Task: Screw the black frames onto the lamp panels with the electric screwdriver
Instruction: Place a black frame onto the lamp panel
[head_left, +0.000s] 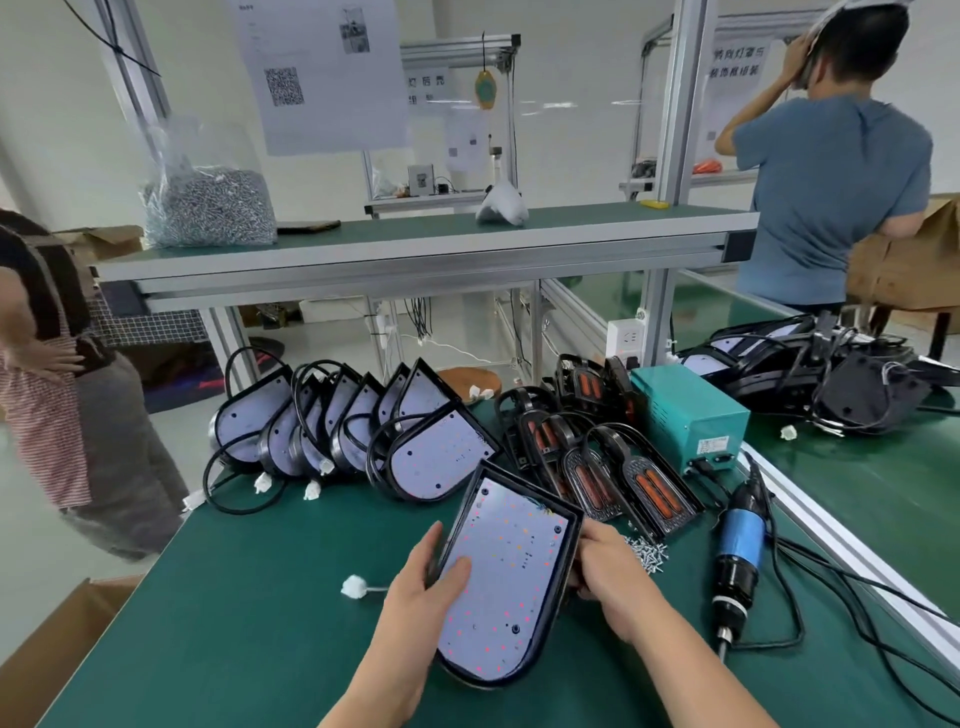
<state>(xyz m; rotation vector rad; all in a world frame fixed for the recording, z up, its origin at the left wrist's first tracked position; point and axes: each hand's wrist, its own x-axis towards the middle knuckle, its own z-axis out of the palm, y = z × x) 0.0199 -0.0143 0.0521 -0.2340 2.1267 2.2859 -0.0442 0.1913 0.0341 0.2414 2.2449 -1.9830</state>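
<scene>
left grip (421, 587): clasping the left edge of the white, D-shaped, black-rimmed lamp panel (506, 577) at lower centre of the frame, with the thumb lying on its dotted face.
right grip (613, 566): clenching the right edge of the same lamp panel, with fingers curling under the rim.
held piece: being kept tilted over the green matted surface (234, 623), rounded end pointing toward the bottom edge of the frame, square end toward the centre.
tool: blue-and-black electric screwdriver (737, 545) lying untouched on the surface at lower right, bit pointing toward the bottom edge, black cable looping off to the right.
fasteners: small pile of silver screws (647, 551) lying between the right grip and the electric screwdriver.
frames: black plastic frames with orange inserts (649, 488) lying overlapped just above the screws, right of centre.
waiting stock: row of white lamp panels with black cables (332, 421) leaning against one another at centre left.
power: teal metal box (685, 410) sitting beside the black plastic frames, at centre right.
</scene>
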